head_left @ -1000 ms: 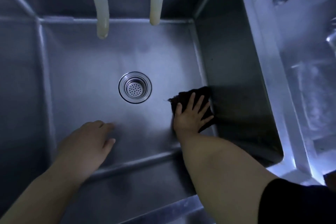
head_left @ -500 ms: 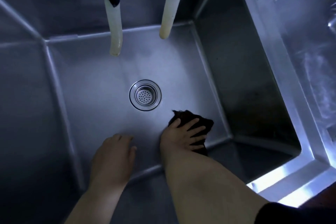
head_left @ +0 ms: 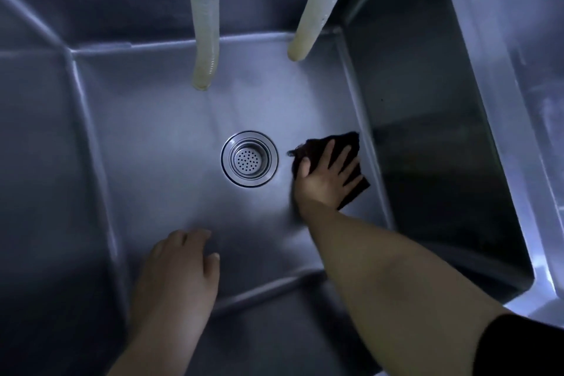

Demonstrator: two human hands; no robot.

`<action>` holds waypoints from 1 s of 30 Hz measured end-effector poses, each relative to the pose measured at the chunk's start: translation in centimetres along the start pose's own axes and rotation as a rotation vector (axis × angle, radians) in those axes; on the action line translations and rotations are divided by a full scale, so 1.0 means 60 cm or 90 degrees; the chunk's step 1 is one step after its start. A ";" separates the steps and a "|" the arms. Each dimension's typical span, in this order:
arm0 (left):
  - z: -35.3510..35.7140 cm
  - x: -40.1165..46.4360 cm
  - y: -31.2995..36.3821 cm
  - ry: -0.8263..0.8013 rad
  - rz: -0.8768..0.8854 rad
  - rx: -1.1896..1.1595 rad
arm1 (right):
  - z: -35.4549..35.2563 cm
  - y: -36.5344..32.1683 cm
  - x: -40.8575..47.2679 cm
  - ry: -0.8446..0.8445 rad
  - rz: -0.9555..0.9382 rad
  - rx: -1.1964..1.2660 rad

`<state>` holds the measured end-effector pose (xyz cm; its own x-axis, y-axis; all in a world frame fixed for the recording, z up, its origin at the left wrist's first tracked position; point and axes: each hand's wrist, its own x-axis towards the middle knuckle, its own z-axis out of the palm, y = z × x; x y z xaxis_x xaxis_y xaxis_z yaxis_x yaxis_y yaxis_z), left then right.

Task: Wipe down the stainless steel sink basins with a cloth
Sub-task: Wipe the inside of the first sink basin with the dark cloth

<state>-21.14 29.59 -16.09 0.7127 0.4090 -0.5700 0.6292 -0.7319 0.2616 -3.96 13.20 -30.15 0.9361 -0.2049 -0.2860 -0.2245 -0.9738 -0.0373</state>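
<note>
My right hand (head_left: 325, 181) presses the dark square cloth (head_left: 354, 189) flat under spread fingers; my left hand (head_left: 180, 265) rests open on the steel sink basin (head_left: 158, 143).

two bare forearms are showing, no gloves, rings or watch on either. the left hand (head_left: 180, 265) and its arm are showing uncovered to the frame's edge — the right hand (head_left: 325, 180) is leading back to a dark, black-looking sleeve (head_left: 518, 345) that is ending above the elbow. fingernails are looking short and unpainted.
</note>
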 end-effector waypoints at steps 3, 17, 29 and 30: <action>0.003 0.002 0.001 0.006 0.001 0.000 | -0.020 0.010 0.078 0.034 -0.146 -0.059; 0.003 0.012 -0.015 0.047 -0.040 -0.040 | -0.011 -0.222 0.142 0.058 -0.427 -0.096; 0.007 0.021 -0.036 0.084 -0.091 0.016 | 0.039 -0.256 -0.029 -0.017 -0.834 -0.210; 0.008 0.020 -0.038 0.087 -0.097 0.019 | 0.042 -0.238 -0.045 -0.021 -0.879 -0.222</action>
<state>-21.86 31.49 -17.73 0.6472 0.5846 -0.4893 0.7245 -0.6714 0.1560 -3.97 27.92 -31.23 0.3380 0.9109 -0.2367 0.9295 -0.3625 -0.0677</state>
